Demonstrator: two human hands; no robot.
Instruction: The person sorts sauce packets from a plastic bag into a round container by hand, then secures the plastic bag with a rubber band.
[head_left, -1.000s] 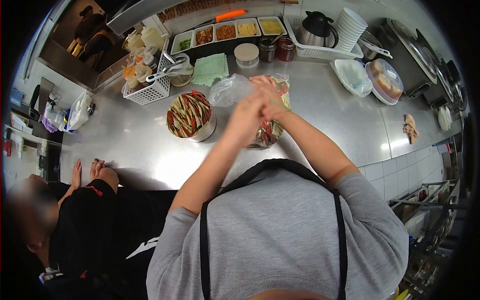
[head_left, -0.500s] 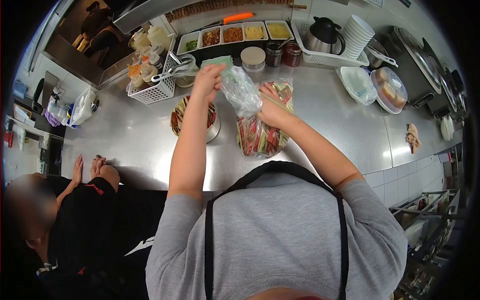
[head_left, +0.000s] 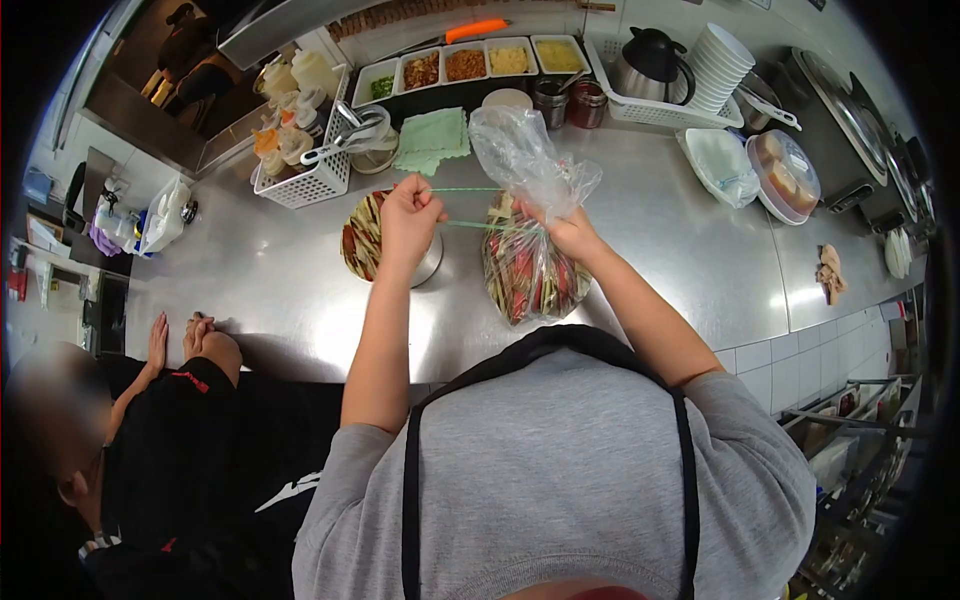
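My left hand (head_left: 411, 214) is closed in a pinch on a thin green rubber band (head_left: 466, 189), stretched in two strands across to the bag. My right hand (head_left: 568, 231) is wrapped round the gathered neck of a clear plastic bag (head_left: 530, 150). Below that neck, the bag bulges with narrow red, green and cream strips (head_left: 535, 275), too small to identify, and rests on the counter. Behind my left wrist stands a round metal container (head_left: 430, 262) filled with similar strips (head_left: 362, 235); my forearm hides part of it.
A green cloth (head_left: 432, 140) lies behind my left hand. Topping trays (head_left: 465, 65), lidded jars (head_left: 588, 105) and a white basket of bottles (head_left: 305, 185) line the back. At right are a jug (head_left: 648, 70) and stacked bowls (head_left: 714, 75). A co-worker's hands (head_left: 180, 338) rest at left.
My left hand has left the green cloth and come nearer, now pulling the band out leftward. The bag's top has swung upright and right, gathered in my right hand.
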